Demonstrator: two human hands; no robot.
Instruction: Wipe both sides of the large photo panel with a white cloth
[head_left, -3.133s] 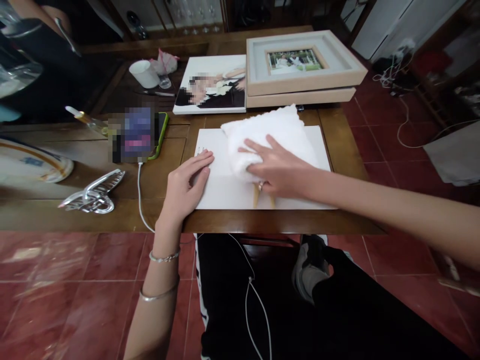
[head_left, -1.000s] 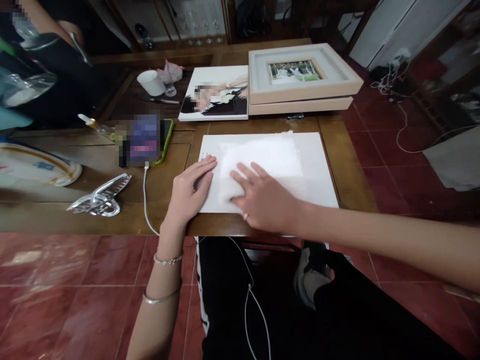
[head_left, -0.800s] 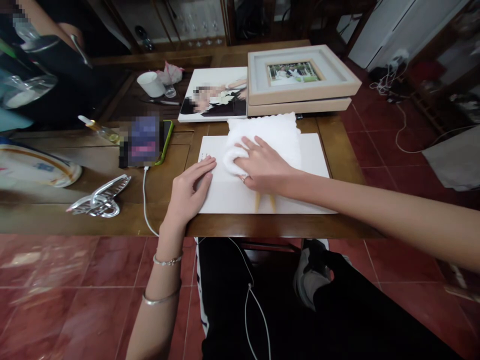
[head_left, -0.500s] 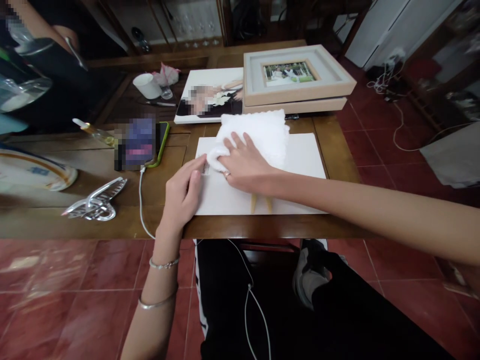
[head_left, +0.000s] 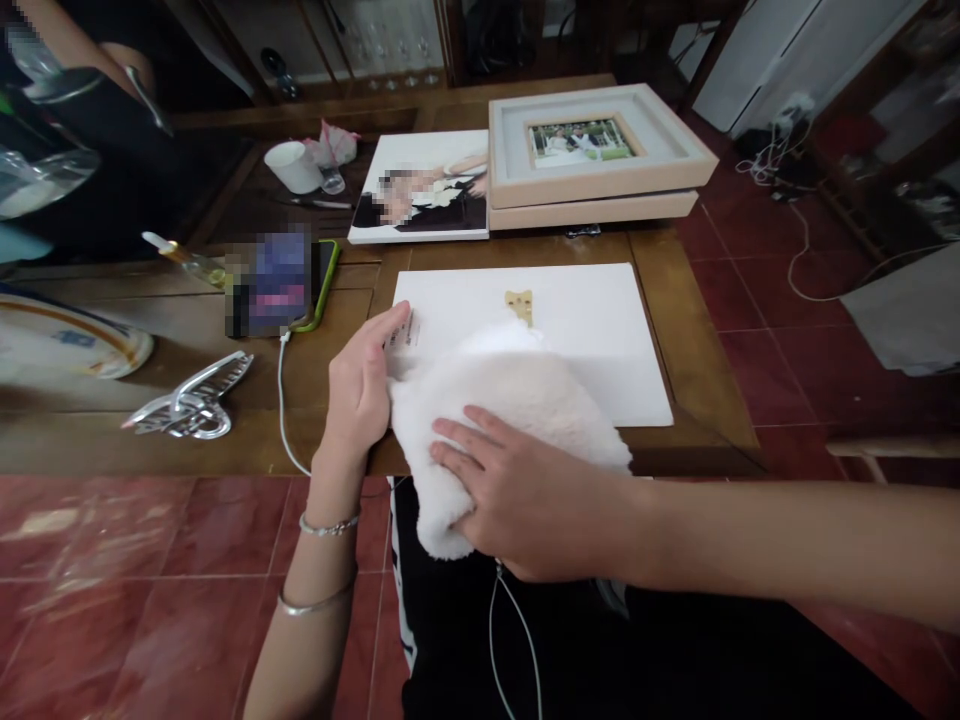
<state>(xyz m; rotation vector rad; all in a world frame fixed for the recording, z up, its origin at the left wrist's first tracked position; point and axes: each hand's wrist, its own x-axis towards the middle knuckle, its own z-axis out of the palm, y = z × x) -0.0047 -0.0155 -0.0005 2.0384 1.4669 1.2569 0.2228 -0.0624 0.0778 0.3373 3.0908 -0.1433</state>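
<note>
A white panel lies flat at the table's front edge, with small print near its left side. My left hand rests against that left side, fingers stretched out along the edge. My right hand presses on a fluffy white cloth, its fingers partly curled into the fabric. The cloth covers the panel's near left part and hangs over the table edge above my lap. A small yellowish piece with dark dots shows on the panel just beyond the cloth; its lower part is hidden.
Behind the panel lie a photo print and stacked picture frames. At left are a phone with a white cable, a hair claw clip, a dropper bottle and a white cup. Another person's arm shows top left.
My right hand has drawn the cloth toward me, from the panel's far side to past the near edge. The yellowish piece's top has come into view. My left hand has barely moved.
</note>
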